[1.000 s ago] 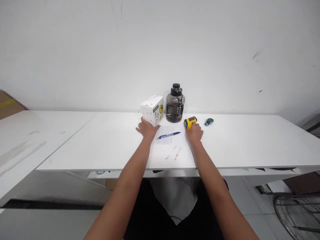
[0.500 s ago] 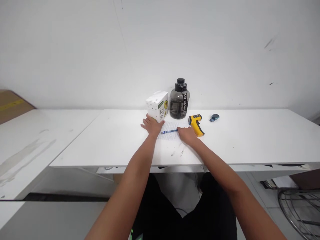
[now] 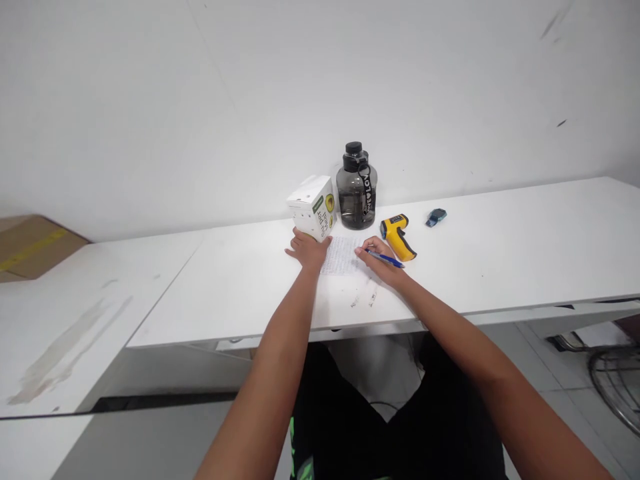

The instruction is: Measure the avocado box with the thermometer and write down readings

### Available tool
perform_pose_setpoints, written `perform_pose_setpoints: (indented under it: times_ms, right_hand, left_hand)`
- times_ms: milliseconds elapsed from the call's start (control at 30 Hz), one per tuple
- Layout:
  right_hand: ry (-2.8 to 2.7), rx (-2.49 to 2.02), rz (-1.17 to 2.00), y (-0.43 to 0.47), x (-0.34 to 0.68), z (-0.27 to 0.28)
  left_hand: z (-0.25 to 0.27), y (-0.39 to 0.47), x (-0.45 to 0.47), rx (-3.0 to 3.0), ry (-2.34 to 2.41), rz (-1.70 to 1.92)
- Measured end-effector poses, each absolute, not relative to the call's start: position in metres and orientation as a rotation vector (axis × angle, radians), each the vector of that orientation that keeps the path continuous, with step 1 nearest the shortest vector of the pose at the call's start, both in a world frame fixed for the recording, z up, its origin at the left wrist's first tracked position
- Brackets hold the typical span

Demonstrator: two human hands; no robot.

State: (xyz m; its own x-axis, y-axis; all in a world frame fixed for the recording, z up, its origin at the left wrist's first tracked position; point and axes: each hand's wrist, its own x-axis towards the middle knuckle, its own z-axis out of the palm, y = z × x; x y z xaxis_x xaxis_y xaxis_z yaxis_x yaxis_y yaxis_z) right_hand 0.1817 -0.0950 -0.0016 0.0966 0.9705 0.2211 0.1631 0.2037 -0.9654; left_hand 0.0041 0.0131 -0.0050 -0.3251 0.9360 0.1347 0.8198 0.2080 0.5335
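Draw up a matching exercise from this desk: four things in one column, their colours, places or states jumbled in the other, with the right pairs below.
Things
1. Pen
2. Box
3. Gun-shaped device
4. Bottle

Descriptions
A. See-through and dark, with a black cap
B. Mostly white, at the left hand
C. Yellow and black, lying down
D. Blue, held in the right hand

Right pairs: 1-D, 2-B, 3-C, 4-A

The slim blue pen [image 3: 391, 261] shows grey; the boxy white carton [image 3: 311, 217] bears a green label [image 3: 318, 204]; the pistol-shaped device [image 3: 399, 241] is yellow-black.
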Motion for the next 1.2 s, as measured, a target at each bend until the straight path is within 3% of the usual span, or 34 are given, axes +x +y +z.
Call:
perform_pose_setpoints:
  times_ms: [200,400,1200]
  right_hand:
    - [-1.475,-1.279,1.033,-0.099,0.174,-0.004]
    - [-1.422,-1.464,0.886,-0.091,0.172,-0.01]
    - [-1.531,-1.536,0.858,-0.089,0.168,-0.01]
  left_hand:
    - [-0.004,0.013,0.005,1.659,2.266,0.796]
    - [-0.004,0.011,0.005,1.689,2.284,0.78]
    - [-0.003,0.009,0.004,1.684,2.272,0.809]
